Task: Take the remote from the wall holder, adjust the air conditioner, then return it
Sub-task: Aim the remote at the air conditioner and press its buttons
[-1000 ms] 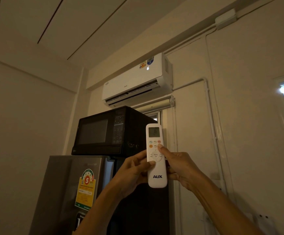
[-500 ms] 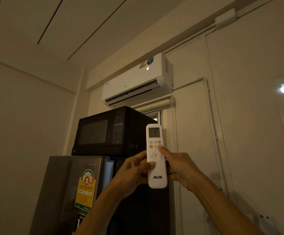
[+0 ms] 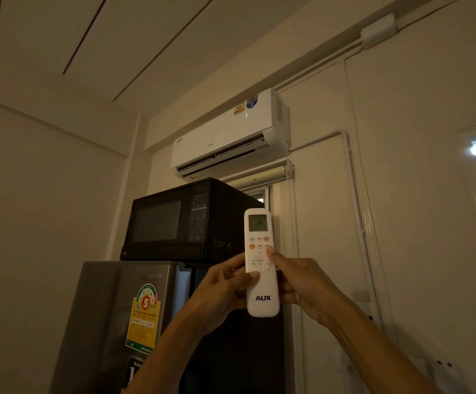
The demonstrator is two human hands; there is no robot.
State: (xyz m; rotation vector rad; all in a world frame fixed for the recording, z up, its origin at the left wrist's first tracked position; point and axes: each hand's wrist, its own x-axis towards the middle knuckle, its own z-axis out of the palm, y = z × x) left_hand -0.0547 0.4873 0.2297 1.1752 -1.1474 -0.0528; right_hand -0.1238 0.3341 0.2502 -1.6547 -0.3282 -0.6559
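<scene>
A slim white plastic remote (image 3: 261, 280) with a small grey display at its top and the letters AUX printed near its lower end is held upright in both hands, raised in front of the wall and pointing up toward the white wall-mounted air conditioner (image 3: 231, 135). The left hand (image 3: 219, 291) is closed around the remote's left edge, its thumb lying across the face just below the round menu pad. The right hand (image 3: 302, 285) grips the right edge from behind, and its thumb reaches up over the face so that the tip rests at the right-hand buttons just above the round pad. Digits on the display are too faint to read. The air conditioner sits high on the wall below the ceiling, its lower flap angled open, with two coloured stickers and a small lit mark on its front panel. Just beneath it a rolled-up pale window blind (image 3: 259, 177) hangs over a narrow window. A black microwave oven (image 3: 180, 220) stands on top of a grey metal refrigerator (image 3: 111, 322), which carries a yellow-and-green energy label with a large 5 on its door; both are to the left of and behind the remote. White pipes (image 3: 356, 200) run down the wall to the right. At the lower right edge a pale fitting (image 3: 441, 373) on the wall is only partly visible, and I cannot tell what it is.
</scene>
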